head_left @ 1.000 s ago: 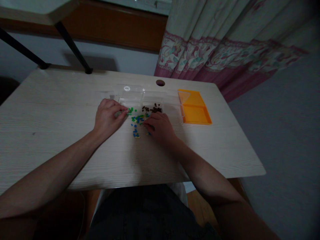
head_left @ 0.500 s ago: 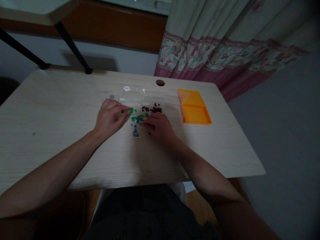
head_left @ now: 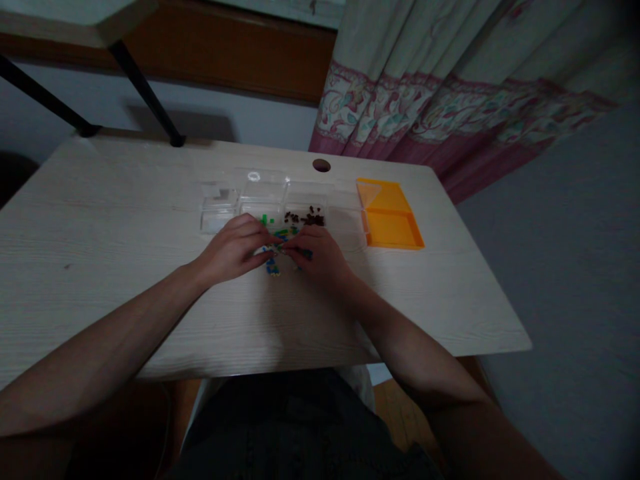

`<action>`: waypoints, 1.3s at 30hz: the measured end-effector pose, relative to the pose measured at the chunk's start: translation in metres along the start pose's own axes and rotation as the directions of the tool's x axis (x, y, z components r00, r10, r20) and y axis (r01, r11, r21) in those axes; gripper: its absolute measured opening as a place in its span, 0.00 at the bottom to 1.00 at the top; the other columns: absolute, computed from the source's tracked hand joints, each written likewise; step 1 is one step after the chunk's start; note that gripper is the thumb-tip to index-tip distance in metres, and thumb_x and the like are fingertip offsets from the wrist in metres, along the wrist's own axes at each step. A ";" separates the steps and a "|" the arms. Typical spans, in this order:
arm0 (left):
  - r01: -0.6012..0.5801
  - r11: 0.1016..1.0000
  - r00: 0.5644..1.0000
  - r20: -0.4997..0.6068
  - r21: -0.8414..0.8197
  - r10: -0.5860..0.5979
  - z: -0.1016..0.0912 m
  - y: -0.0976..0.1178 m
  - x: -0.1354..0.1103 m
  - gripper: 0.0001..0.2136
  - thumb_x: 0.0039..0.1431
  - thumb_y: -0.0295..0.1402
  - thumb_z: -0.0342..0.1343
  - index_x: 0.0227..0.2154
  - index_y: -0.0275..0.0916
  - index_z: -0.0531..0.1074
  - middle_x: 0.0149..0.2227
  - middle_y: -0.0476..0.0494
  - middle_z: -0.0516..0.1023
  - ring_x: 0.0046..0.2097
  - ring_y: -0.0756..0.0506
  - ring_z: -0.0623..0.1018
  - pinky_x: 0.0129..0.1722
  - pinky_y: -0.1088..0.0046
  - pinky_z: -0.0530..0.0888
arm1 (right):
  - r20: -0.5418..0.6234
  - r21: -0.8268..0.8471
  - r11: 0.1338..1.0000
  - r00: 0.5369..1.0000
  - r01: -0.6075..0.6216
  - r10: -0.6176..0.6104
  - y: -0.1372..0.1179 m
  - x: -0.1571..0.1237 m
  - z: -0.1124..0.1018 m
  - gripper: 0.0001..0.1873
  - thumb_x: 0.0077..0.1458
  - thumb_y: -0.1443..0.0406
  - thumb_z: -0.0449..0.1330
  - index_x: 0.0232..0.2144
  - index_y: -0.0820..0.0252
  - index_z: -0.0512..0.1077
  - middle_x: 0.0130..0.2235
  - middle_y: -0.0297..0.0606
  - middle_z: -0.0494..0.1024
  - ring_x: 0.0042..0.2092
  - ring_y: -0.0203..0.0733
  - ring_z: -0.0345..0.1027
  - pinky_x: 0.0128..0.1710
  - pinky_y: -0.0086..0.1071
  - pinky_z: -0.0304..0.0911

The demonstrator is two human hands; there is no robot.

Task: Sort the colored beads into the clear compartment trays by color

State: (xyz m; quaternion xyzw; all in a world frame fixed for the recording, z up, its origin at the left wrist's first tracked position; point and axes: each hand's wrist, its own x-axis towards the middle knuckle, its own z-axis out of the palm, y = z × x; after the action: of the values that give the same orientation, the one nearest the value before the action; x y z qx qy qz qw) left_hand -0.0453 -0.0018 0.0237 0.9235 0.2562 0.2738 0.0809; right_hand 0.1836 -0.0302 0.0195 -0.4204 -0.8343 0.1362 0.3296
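Note:
A loose pile of small green, blue and yellow beads (head_left: 274,267) lies on the pale wooden table (head_left: 125,220). My left hand (head_left: 235,250) rests over the pile with its fingertips pinched together among the beads. My right hand (head_left: 317,257) sits beside it, fingers curled down on the pile's right side, and the fingertips of both hands nearly meet. Just behind the hands stands a clear compartment box (head_left: 260,197); one cell holds a few green beads (head_left: 265,219), the neighbouring cell holds dark brown beads (head_left: 306,217). What each pinch holds is too small to make out.
An orange tray with a lid (head_left: 390,217) lies to the right of the clear box. A cable hole (head_left: 321,165) sits near the table's far edge. Black table legs (head_left: 145,90) and a patterned curtain (head_left: 440,100) stand behind. The table's right edge drops off past the orange tray.
My left hand has come back from the green-bead cell of the clear box, toward me and to the right, onto the loose pile. My right hand has barely moved.

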 end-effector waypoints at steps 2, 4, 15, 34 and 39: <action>-0.006 1.000 1.000 -0.006 -0.004 0.006 0.000 0.000 0.000 0.12 0.62 0.37 0.55 0.46 0.41 0.76 0.38 0.42 0.76 0.43 0.43 0.73 0.45 0.64 0.70 | 0.001 0.000 1.000 1.000 0.007 -0.007 0.000 0.000 0.000 0.05 0.56 0.65 0.62 0.34 0.57 0.80 0.32 0.37 0.77 0.36 0.38 0.69 0.41 0.32 0.63; -0.008 1.000 1.000 -0.016 -0.009 0.008 0.000 0.000 0.000 0.11 0.62 0.37 0.55 0.45 0.41 0.77 0.38 0.42 0.76 0.43 0.43 0.73 0.45 0.64 0.70 | 0.006 0.004 1.000 1.000 0.007 -0.007 0.000 0.000 0.000 0.05 0.56 0.65 0.63 0.34 0.57 0.80 0.32 0.37 0.77 0.36 0.39 0.69 0.40 0.32 0.63; -0.019 1.000 0.999 -0.043 0.005 0.019 0.000 0.000 0.000 0.09 0.62 0.36 0.56 0.42 0.41 0.77 0.36 0.43 0.76 0.42 0.44 0.73 0.44 0.65 0.70 | 0.001 0.025 0.999 0.999 0.032 -0.032 0.000 0.000 0.000 0.07 0.57 0.65 0.61 0.36 0.58 0.80 0.32 0.38 0.77 0.36 0.38 0.69 0.40 0.32 0.62; 0.089 0.996 0.985 -0.153 0.029 -0.084 -0.002 0.000 0.002 0.10 0.62 0.36 0.56 0.42 0.40 0.77 0.35 0.43 0.76 0.40 0.44 0.73 0.44 0.63 0.69 | 0.153 -0.280 0.960 0.986 -0.023 0.068 -0.002 -0.006 -0.002 0.12 0.60 0.64 0.58 0.44 0.55 0.78 0.39 0.40 0.75 0.44 0.45 0.64 0.47 0.39 0.57; 0.117 0.993 0.984 -0.139 0.020 -0.113 -0.003 0.000 0.001 0.10 0.62 0.37 0.56 0.42 0.40 0.77 0.36 0.44 0.77 0.41 0.44 0.73 0.45 0.63 0.69 | 0.178 -0.291 0.956 0.980 -0.028 0.083 -0.005 -0.006 -0.003 0.12 0.61 0.61 0.58 0.45 0.53 0.77 0.39 0.40 0.74 0.45 0.45 0.63 0.48 0.39 0.56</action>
State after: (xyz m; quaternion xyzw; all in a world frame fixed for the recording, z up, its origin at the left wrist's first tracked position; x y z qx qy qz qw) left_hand -0.0459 -0.0006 0.0263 0.8870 0.3179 0.3283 0.0658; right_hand 0.1853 -0.0375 0.0218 -0.4723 -0.8605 0.0623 0.1807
